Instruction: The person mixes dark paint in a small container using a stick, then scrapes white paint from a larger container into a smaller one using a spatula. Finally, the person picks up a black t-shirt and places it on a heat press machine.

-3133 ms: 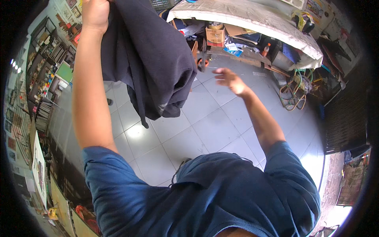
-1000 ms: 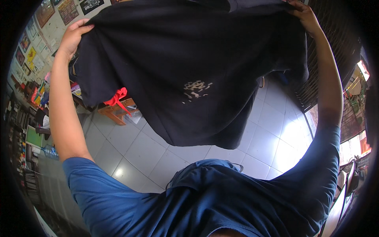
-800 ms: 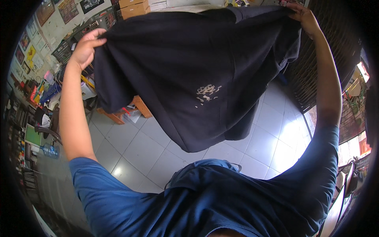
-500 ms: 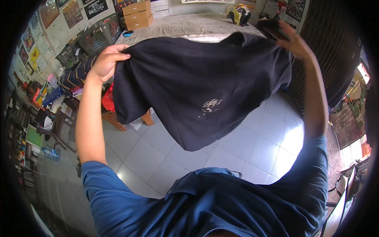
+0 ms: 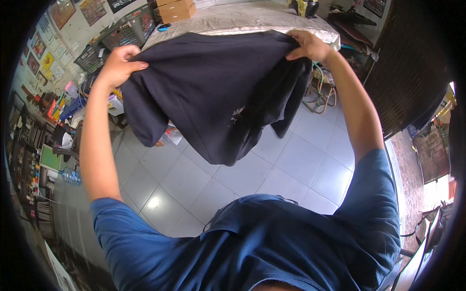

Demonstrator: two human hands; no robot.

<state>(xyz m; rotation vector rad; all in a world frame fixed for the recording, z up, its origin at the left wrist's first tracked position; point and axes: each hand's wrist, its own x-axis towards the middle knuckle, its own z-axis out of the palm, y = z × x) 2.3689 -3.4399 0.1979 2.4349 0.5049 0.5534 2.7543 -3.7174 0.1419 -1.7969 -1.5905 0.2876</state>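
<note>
Dark navy cloth garment with a small pale print near the middle (image 5: 213, 92), stretched out in the air between both hands, far edge hanging right at the near edge of the cloth-covered table (image 5: 242, 19), lower part sagging toward the grey tiled floor (image 5: 291, 160). Left hand (image 5: 119, 65) clamped shut on a bunched-up corner, right hand (image 5: 308, 46) pinching the opposite top edge, fingers closed on fabric.

Stuff that could go sideways, just guessing from the look of it:

- Right side folded back on itself and drooping lower than the left, so could easily land crooked or doubled over if laid down like this.
- Grip on the right looks like a fingertip pinch only; a slip there and the whole thing swings down onto the floor.
- Brown cardboard boxes (image 5: 174, 8) and a small blue object (image 5: 164, 27) sitting at the far side of the table, apart from the garment for now, but a wide toss could drape over or knock them.
</note>
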